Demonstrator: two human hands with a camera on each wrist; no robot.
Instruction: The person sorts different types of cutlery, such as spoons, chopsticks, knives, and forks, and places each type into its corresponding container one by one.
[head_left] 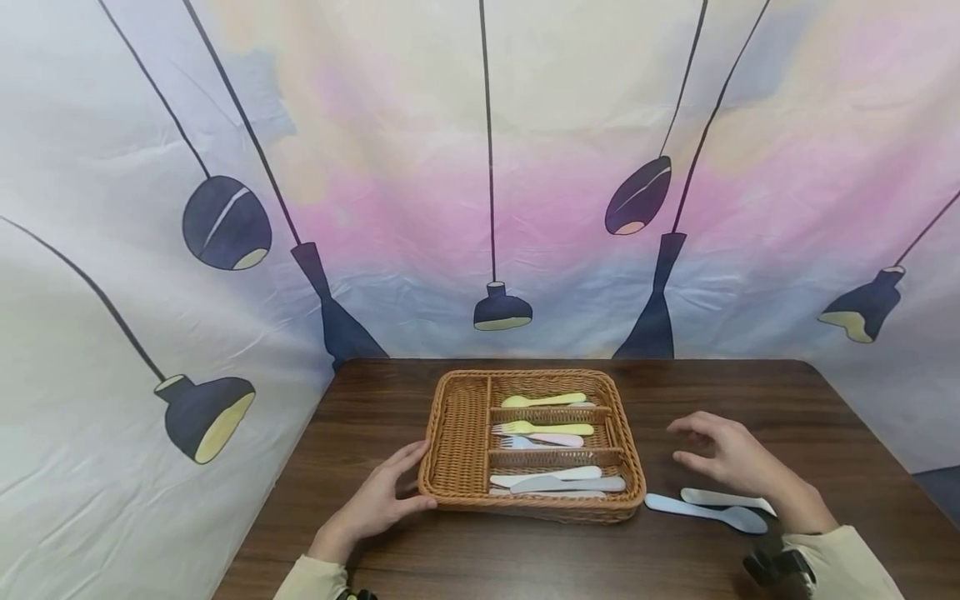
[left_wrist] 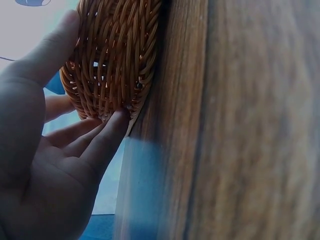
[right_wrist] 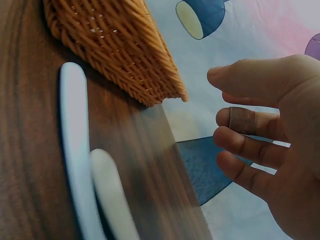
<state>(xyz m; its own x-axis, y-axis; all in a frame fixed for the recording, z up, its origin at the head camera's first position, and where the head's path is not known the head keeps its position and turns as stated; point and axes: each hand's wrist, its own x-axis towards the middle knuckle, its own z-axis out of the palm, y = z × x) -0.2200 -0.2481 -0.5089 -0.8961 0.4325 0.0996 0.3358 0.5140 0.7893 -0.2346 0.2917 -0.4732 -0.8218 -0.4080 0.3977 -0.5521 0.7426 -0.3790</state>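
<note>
A brown wicker cutlery basket (head_left: pixel 457 433) sits on the table. My left hand (head_left: pixel 382 496) holds its left end, with the fingers along the left wall and the thumb at the near corner; in the left wrist view fingertips (left_wrist: pixel 119 117) touch the weave. My right hand (head_left: pixel 731 454) hovers to the right of the basket, fingers loosely bent, holding nothing. Below it on the table lie a blue-grey spoon (head_left: pixel 708 511) and a pale utensil (head_left: pixel 720 497), whose far end is partly hidden by the right wrist. In the right wrist view only their handles show.
In the basket's back compartment lies a yellow spoon (head_left: pixel 543 401); the middle one has a yellow fork (head_left: pixel 555 428) and pink and blue cutlery. The front one holds white and grey knives (head_left: pixel 570 483). A cloth printed with lamps (head_left: pixel 502 312) hangs behind the dark wooden table (head_left: pixel 450 558).
</note>
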